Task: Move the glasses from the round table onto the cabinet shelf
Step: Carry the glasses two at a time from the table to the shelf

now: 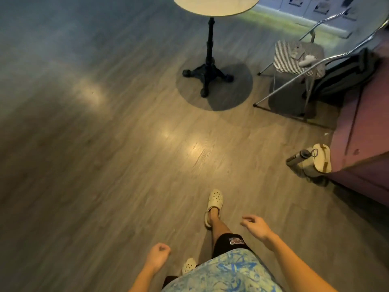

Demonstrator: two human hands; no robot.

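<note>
The round table (pixel 214 7) stands ahead at the top of the view, a pale top on a black pedestal base (pixel 207 74). Only the near part of its top shows, and no glasses are visible there. No cabinet shelf can be made out. My left hand (pixel 157 257) hangs low at the bottom, fingers curled shut with nothing in them. Empty as well, my right hand (pixel 255 226) is out to the right, fingers loosely apart. Both hands are far from the table.
A metal-framed chair (pixel 299 57) with a checked seat stands right of the table, small objects on it. A dark bag (pixel 345 76) leans behind it. A purple counter (pixel 362 131) runs along the right, with a bottle and tote bag (pixel 309 159) at its foot. Wooden floor (pixel 105 144) spreads left.
</note>
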